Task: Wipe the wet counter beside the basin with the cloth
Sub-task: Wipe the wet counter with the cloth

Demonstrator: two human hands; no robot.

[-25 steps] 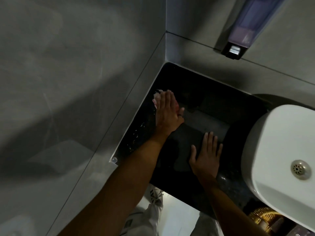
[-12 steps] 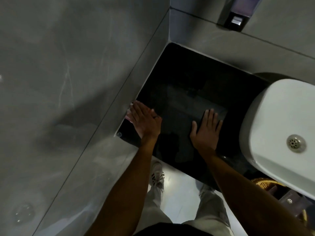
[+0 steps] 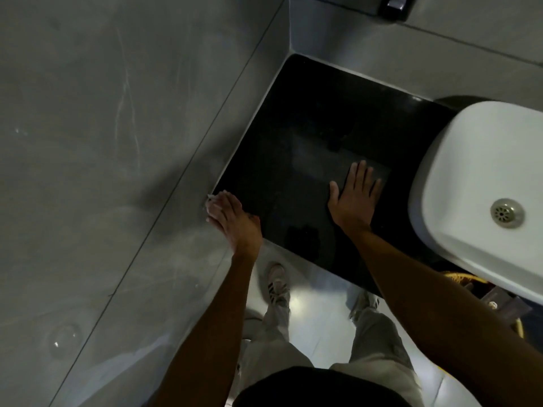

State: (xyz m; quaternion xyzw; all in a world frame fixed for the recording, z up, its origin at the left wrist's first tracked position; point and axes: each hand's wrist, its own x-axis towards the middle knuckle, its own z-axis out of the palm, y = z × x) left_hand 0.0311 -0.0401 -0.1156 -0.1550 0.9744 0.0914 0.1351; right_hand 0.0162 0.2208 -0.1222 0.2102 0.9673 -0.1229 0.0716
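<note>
My left hand (image 3: 232, 221) flat, fingers together, pressing cloth (image 3: 214, 204) at counter (image 3: 293, 118) front-left corner by wall. Right hand (image 3: 354, 198) spread, bracing near basin (image 3: 476, 160), holding nothing. Advice: keep palm pressure even, overlap strokes, finish along edges.

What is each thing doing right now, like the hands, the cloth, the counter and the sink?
left hand: pressing the cloth at the counter's front left corner
right hand: flat on the counter, empty
cloth: bunched under the fingers
counter: dark, glossy
basin: empty, drain open
</note>
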